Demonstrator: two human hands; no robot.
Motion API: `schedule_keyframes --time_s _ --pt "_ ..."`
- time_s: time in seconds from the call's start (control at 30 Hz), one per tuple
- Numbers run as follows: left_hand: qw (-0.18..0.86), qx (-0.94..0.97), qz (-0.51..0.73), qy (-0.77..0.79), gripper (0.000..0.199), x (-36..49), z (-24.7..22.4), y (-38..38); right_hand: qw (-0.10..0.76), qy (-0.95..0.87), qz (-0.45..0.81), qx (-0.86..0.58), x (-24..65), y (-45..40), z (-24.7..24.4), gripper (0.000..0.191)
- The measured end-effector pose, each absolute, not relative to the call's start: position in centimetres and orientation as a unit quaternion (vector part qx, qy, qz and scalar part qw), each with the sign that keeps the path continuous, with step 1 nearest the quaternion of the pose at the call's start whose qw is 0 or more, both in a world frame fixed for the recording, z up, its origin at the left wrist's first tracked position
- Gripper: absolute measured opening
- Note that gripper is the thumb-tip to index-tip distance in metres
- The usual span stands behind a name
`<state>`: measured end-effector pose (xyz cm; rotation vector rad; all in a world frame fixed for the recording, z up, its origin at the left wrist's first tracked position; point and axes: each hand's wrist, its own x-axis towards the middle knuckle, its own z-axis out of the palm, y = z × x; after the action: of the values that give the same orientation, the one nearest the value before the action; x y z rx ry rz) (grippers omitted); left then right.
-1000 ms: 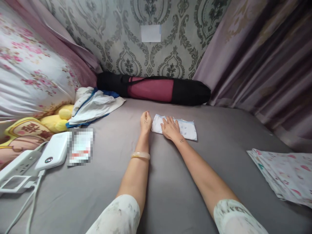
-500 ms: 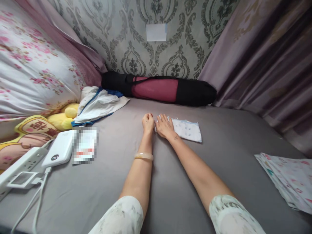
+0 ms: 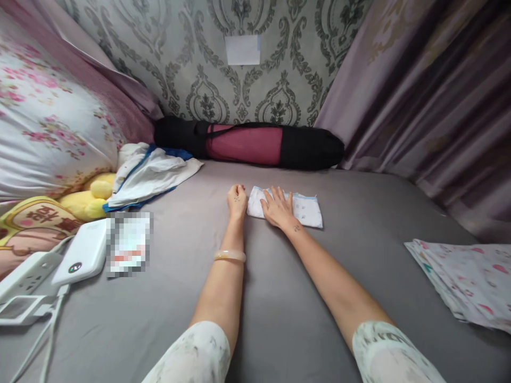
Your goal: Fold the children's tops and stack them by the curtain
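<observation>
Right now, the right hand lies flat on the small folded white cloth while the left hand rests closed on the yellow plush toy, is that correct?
Not quite: the left hand rests closed on the grey sheet, beside the small folded white cloth, far from the yellow plush toy. The right hand does lie flat on it, per the head view.

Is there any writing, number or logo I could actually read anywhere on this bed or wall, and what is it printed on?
Yellow cushion: large red characters, partly cut off, not readable.
White power bank: small round display, digits too small to read.
Card beside it: blurred out.
White paper on the wall: blank.
Folded cloth under the right hand: tiny prints, no legible text.
</observation>
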<state>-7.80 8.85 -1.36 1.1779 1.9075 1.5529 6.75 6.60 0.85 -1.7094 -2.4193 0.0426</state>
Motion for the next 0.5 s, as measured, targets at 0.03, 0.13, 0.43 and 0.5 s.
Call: schedule_keyframes --time_s 0.03,0.13,0.43,0.5 --pt "0.206 0.423 0.555 0.686 0.028 -7.7 -1.3 8.8 0.085 -0.811 0.019 -0.578 7.0 6.5 0.6 0.055" --pt "0.206 0.428 0.549 0.688 0.028 -7.6 -1.4 8.8 0.078 -0.808 0.032 -0.583 7.3 6.4 0.3 0.054" --pt "0.188 0.454 0.541 0.682 0.028 -7.7 -1.8 9.0 0.09 -0.778 0.048 -0.62 11.4 6.1 1.1 0.058" --pt "0.184 0.464 0.534 0.682 0.027 -7.6 -1.8 9.0 0.085 -0.773 0.057 -0.626 12.2 6.0 0.8 0.057"
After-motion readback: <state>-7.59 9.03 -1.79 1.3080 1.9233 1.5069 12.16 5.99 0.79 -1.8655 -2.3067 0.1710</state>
